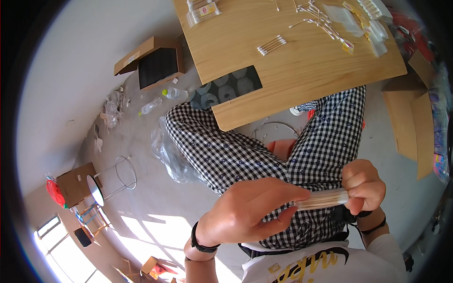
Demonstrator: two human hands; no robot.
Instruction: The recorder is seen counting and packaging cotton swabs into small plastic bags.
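Observation:
Above my lap I hold a small clear bag of cotton swabs (pixel 322 200) level between both hands. My left hand (pixel 250 207) pinches its left end between thumb and fingers. At the other end, my right hand (pixel 363 185) is closed on the bag, fingers curled in. The swabs lie side by side inside, with wooden sticks and white tips. On the wooden table (pixel 236 42) ahead, a small row of swabs (pixel 272 45) lies by itself. Farther right is a loose heap of swabs (pixel 321 19) beside empty clear bags (pixel 343 20).
Packed swab bags (pixel 204 13) sit at the table's far left, with more packs (pixel 373 8) at the far right. An open carton (pixel 160 63) stands left of the table, another carton (pixel 408 122) to the right. Plastic bottles (pixel 175 94) and a clear plastic sheet (pixel 172 158) lie on the floor.

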